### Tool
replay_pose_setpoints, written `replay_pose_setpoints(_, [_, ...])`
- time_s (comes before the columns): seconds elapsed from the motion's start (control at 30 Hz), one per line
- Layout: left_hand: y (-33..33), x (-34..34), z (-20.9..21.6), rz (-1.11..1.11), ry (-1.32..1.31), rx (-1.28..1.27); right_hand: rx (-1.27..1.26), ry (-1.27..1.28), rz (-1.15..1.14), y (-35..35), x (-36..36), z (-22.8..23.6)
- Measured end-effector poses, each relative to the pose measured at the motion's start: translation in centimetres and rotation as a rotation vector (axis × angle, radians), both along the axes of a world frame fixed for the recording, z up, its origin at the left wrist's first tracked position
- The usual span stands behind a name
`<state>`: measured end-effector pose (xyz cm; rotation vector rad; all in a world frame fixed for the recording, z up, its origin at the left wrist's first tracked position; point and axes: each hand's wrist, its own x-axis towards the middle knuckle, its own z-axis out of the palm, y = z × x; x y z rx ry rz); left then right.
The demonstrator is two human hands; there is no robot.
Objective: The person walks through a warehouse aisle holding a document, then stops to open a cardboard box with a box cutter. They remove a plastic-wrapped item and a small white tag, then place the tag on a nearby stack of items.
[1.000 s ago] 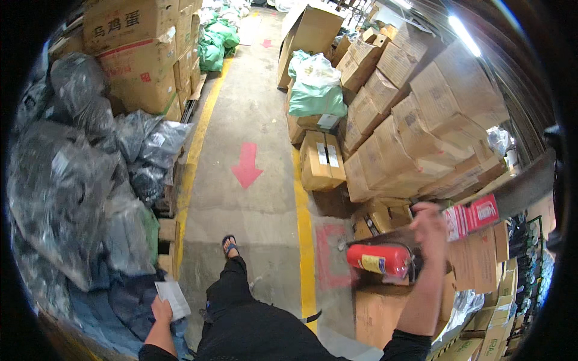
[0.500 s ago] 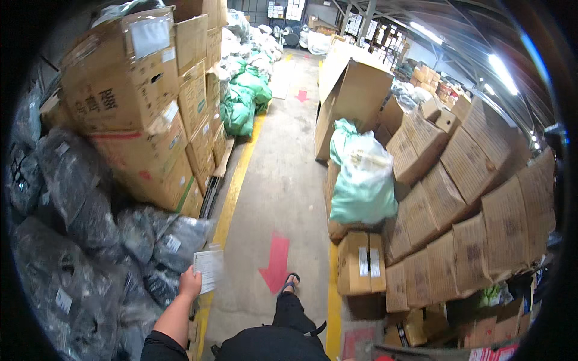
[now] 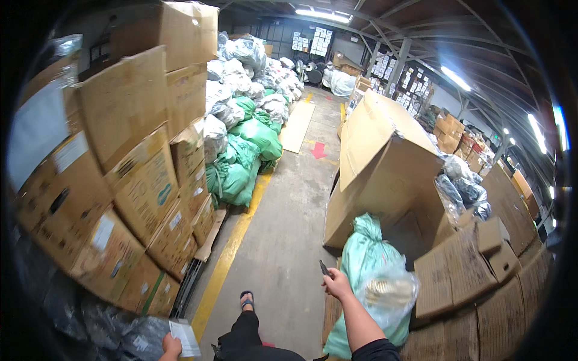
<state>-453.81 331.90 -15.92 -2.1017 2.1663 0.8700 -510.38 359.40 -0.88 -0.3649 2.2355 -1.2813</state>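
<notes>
At the lower left my left hand [image 3: 171, 346] is closed on a white sheet of printed paper [image 3: 184, 338], held above dark plastic-wrapped bundles [image 3: 132, 340]. My right hand [image 3: 338, 285] reaches out over the right side of the aisle. Its fingers are wrapped round a slim dark object [image 3: 324, 268], which points up and forward; its kind is too small to tell. Just right of that hand a light green sack [image 3: 370, 259] stands with a clear plastic bag [image 3: 391, 292] against it.
Stacked cardboard boxes [image 3: 135, 186] line the left side, with green sacks [image 3: 244, 159] and white bags beyond. A big open carton [image 3: 385, 174] and brown boxes [image 3: 457, 271] border the right. Between them runs a concrete aisle [image 3: 277, 240] with a yellow line [image 3: 229, 253].
I have walked forward along the aisle, and the stacks are nearer. My right hand has come into view with the dark object. My left hand, still holding the paper, sits lower.
</notes>
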Motion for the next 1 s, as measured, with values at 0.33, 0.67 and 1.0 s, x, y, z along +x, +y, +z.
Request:
replay_pose_setpoints(0.33, [-29.8,-48.6,4.2,-0.392,0.173,-0.090,0.179,0.024,-0.108,-11.6,-21.1,-6.8])
replay_pose_setpoints(0.67, [-46.0,-96.7,8.1,-0.565,0.170,-0.229,0.122,0.256,-0.011,-34.0,-63.4,-3.6])
replay_pose_setpoints(1.0, [-65.1,-116.5,0.4,-0.197,-0.038,-0.042,0.016,0.396,0.162,-62.2,-105.7,2.2])
